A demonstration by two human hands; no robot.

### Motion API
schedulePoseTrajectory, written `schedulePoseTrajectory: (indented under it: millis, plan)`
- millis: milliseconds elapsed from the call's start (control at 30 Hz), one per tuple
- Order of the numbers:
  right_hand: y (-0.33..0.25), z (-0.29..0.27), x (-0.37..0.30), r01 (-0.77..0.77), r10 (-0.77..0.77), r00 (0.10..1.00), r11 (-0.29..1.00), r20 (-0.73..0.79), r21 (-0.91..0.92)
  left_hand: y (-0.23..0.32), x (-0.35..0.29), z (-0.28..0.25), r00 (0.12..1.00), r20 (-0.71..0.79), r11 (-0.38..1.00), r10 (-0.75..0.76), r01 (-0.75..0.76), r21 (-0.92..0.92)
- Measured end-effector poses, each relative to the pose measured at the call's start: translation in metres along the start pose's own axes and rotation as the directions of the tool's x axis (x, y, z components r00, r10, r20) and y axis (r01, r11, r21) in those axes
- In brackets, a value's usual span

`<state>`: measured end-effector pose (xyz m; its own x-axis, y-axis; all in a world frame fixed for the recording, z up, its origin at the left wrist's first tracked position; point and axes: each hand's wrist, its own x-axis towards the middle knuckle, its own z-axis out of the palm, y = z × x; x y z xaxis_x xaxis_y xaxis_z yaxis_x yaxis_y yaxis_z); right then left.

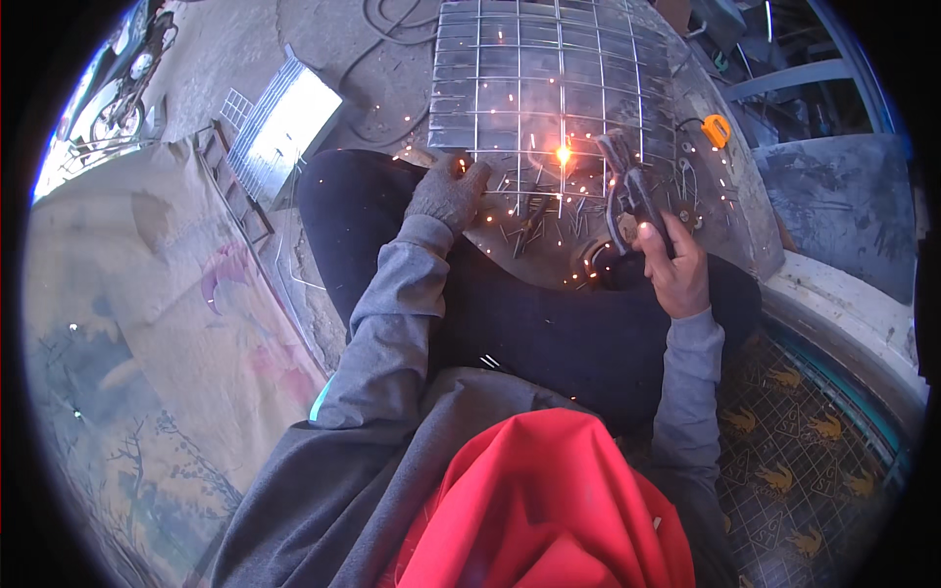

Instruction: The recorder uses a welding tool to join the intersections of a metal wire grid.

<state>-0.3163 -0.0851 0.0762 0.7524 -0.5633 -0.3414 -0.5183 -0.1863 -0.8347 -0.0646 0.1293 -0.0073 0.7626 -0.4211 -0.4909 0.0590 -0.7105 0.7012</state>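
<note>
My right hand [676,265], bare, is closed round the handle of a dark welding electrode holder [635,186]. A bright welding arc [564,154] burns left of the holder's tip, at the near part of a metal wire grid [562,46]. Sparks scatter from the arc over the floor and my legs. My left hand [448,196], in a grey knitted glove, has its fingers curled at the grid's near left corner. Whatever lies within those fingers is hidden. Several short metal rods [529,227] lie loose below the grid.
A shiny ribbed metal piece [286,116] leans at the left beside a small ladder-like frame [230,186]. A cable [377,44] curls behind it. Right of the grid lies an orange-yellow object [717,130]. Printed cloth [147,323] spreads at the left; a patterned mat [794,461] lies lower right.
</note>
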Motion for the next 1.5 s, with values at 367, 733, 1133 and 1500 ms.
schedulePoseTrajectory:
  millis: [367,733,1133,1500]
  plan:
    - [-0.004,0.006,-0.041,0.3,-0.289,0.953,0.87,0.088,-0.391,0.014,0.0,-0.002,0.999,0.03,0.998,-0.016,0.018,-0.054]
    - [0.004,0.01,-0.039,0.354,-0.36,0.929,0.803,0.084,-0.48,0.007,0.007,0.006,1.0,0.019,0.981,-0.005,0.008,-0.193]
    - [0.006,0.012,-0.037,0.33,-0.332,0.939,0.809,0.085,-0.485,0.02,-0.002,0.0,1.0,-0.016,0.997,0.021,-0.022,-0.08]
    - [0.005,0.013,-0.034,0.322,-0.32,0.943,0.816,0.088,-0.481,0.019,0.0,0.001,0.999,-0.011,0.991,-0.035,0.033,-0.134]
